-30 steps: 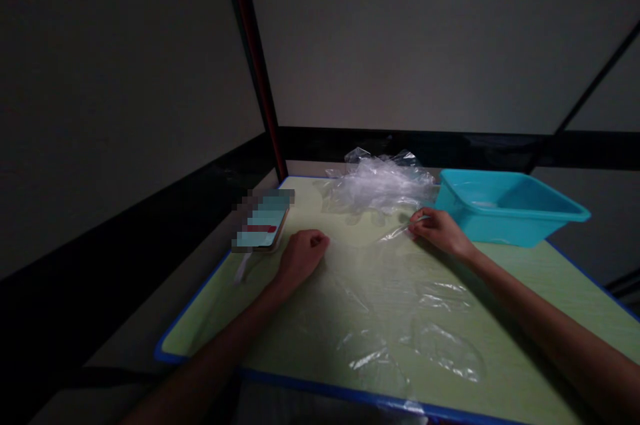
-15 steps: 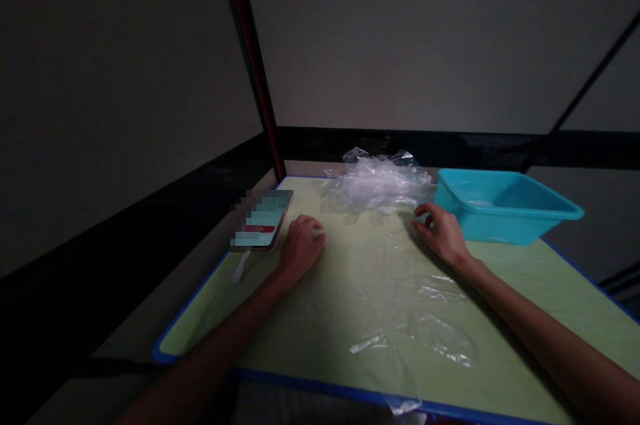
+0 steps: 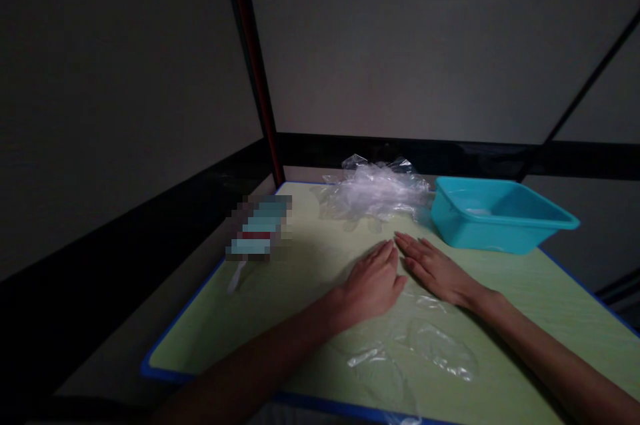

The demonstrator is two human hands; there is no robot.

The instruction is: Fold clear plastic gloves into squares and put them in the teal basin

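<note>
A thin, clear plastic piece, seemingly a bag, lies spread on the table with loop-shaped ends toward the near edge. My left hand rests over its upper part at mid-table, fingers stretched forward and holding nothing visible. Just to the right, my right hand lies flat with fingers extended, its fingertips close to those of the left. Both hands hide part of the plastic. Beyond them sits a crumpled heap of clear plastic.
A turquoise basin stands at the right rear of the pale green, blue-edged table. A phone, blurred by pixelation, lies at the left edge, with a small white strip near it. Walls rise behind and left.
My left hand has moved right from beside the phone to mid-table. My right hand has shifted slightly nearer and flattened, its fingers now straight. The two hands are now close together.
</note>
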